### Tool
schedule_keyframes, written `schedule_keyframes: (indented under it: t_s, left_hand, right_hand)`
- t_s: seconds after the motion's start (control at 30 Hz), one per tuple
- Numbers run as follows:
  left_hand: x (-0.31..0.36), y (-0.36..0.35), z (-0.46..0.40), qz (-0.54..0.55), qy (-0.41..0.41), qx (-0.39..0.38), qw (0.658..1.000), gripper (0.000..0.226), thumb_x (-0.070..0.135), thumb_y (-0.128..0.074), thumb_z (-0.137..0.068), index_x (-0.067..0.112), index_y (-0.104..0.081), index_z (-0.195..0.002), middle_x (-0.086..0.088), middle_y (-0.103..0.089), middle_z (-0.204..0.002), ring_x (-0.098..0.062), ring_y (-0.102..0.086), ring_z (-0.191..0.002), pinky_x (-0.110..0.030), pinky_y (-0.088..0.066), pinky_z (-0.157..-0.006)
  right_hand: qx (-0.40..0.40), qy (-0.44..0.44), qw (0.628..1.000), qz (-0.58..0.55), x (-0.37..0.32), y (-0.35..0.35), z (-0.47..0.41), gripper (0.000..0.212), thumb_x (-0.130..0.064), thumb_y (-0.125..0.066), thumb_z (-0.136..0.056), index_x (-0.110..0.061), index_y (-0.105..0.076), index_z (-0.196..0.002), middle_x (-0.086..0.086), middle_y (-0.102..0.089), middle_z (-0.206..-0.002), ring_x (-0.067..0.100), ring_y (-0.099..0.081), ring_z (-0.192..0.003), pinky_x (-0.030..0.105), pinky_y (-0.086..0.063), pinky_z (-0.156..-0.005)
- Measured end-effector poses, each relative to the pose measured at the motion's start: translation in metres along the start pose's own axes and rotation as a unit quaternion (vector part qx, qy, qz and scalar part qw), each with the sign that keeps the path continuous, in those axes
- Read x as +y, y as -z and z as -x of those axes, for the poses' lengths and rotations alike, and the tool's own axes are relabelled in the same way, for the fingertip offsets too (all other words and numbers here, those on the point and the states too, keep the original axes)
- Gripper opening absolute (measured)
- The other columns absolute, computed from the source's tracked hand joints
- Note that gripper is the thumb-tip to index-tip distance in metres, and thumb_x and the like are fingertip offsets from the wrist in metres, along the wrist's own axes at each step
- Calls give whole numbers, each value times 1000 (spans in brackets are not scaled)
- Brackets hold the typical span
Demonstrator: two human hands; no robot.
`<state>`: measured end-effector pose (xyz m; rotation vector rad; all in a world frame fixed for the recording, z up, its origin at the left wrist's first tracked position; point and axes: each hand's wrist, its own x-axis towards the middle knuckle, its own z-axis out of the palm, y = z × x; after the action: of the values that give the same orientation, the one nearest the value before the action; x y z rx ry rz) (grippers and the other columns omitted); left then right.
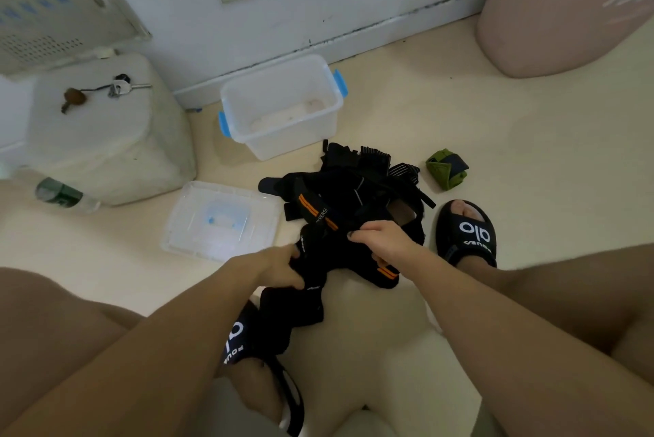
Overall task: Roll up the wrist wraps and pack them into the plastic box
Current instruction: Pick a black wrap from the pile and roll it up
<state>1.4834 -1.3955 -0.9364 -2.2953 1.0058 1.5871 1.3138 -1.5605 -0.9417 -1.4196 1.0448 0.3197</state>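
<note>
Step in hand: sorting one black wrap (311,259) from the pile (357,188). Left hand (283,268) and right hand (380,236) both pinch it. Next, likely: pull free, roll tight; open plastic box (283,105) waits at 11 o'clock.

- The left hand (283,268) sinks its fingertips into the black wrist wraps (354,210), hiding them.
- The tangled wraps cannot be counted.
- The left slipper (244,337) lies partly under the forearm.
- The pink bin (566,4) is cut off at the right edge.

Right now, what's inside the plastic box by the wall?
The plastic box holds no wraps yet; only its pale bottom shows through the open top. Its lid lies apart on the floor. The black wraps are piled outside it, a green roll beside them.
</note>
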Motion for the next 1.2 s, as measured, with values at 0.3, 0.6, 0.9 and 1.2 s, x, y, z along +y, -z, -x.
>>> schedule_keyframes:
  t_s: [0.3, 0.6, 0.9, 1.2]
  left_hand:
    - [16, -2, -9, 69, -142, 95, 983, 89, 21, -80, -85, 28, -28, -156, -9, -45, -145, -27, -50, -129, -31, -45, -103]
    - [22, -4, -10, 153, -174, 142, 962, 110, 39, -84, -83, 31, -6, -161, -9, -37, -158, -26, -43, -141, -33, -39, -113]
    - [41, 8, 3, 140, -122, 249, 950, 13, 12, -47, -103, 14, -46, -117, -12, -61, -104, -21, -58, -84, -29, -45, -66]
    - [20, 22, 10, 225, -8, 265, 938, 12, 6, -41, -98, 11, -51, -104, -9, -56, -97, -18, -51, -81, -26, -37, -61]
  right_hand:
    - [-85, -50, 984, -145, -13, 3, 18, 22, -42, -67, -94, -20, -69, -93, -7, -63, -62, 6, -56, -51, 25, -43, -59]
    - [-84, -71, 962, -248, -35, 13, 35, 24, -17, -73, -89, -9, -74, -112, 9, -77, -106, 23, -74, -96, 29, -59, -72]
    - [-105, -61, 941, -317, -44, 17, 45, 15, -6, -66, -84, -8, -68, -99, 9, -72, -93, 24, -71, -88, 33, -59, -79]
    - [31, -36, 951, -304, -43, 19, 53, 24, 1, -63, -82, -11, -63, -103, 11, -67, -103, 26, -69, -93, 32, -56, -62]
